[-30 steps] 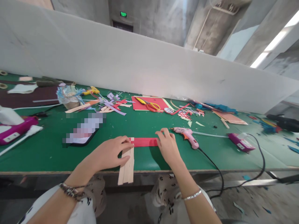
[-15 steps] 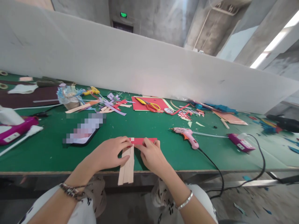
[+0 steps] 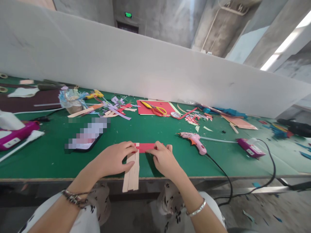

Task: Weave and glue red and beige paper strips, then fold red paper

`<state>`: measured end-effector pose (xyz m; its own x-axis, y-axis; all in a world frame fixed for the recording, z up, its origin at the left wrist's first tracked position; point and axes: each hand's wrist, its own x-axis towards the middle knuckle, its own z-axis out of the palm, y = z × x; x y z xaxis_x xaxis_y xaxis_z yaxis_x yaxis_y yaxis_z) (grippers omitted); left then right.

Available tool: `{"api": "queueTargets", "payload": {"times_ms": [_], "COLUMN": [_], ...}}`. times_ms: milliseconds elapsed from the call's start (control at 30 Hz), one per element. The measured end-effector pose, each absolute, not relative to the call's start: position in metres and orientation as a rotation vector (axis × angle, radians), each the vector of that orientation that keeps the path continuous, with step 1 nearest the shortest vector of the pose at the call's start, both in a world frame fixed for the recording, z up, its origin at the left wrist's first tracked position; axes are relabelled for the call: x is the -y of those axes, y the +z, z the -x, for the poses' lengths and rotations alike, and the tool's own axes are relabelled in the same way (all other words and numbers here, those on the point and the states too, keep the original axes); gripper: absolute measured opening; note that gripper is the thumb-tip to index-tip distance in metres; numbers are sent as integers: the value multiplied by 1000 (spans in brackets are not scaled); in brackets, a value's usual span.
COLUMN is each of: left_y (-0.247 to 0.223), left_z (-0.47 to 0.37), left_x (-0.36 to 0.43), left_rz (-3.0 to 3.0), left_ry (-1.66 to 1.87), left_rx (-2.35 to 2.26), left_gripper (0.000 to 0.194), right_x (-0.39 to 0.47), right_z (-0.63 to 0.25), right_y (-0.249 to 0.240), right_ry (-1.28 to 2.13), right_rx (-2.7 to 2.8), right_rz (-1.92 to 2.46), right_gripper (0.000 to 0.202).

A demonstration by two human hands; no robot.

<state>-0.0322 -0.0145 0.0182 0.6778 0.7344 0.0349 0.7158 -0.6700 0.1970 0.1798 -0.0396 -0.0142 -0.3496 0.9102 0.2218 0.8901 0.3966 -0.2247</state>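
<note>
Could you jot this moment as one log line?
left hand: on beige strips | right hand: at red strips | nearby: pink glue gun

The near red strips [image 3: 144, 147] looked like matt paper, the worktop [image 3: 136, 131] smooth, the right-hand-side glue gun [image 3: 197, 139] smooth plastic, the far wall [image 3: 160, 19] rough concrete.

Worn on the head, one camera looks forward and down from close above the surface [image 3: 136, 129], spanning the wearer's legs [image 3: 170, 200] at six o'clock to a white partition [image 3: 145, 68] at twelve.
</note>
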Motion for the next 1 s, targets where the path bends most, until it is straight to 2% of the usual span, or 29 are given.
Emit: {"api": "queueTargets", "payload": {"times_ms": [267, 667, 1000], "left_y": [18, 20, 18], "left_z": [32, 29, 24], "left_x": [14, 16, 13], "left_rz": [-2730, -2732, -2819], "left_ry": [184, 150, 141], "left_rx": [-1183, -1192, -1154], "left_gripper": [37, 36, 38], "right_x": [41, 42, 43], "right_z": [-182, -189, -177], "right_y": [-14, -6, -15], "right_ry": [43, 141, -47], "right_rx": [2372, 2326, 2398], "right_rz": [1580, 1627, 1517], "right_gripper": [44, 46, 43]}}
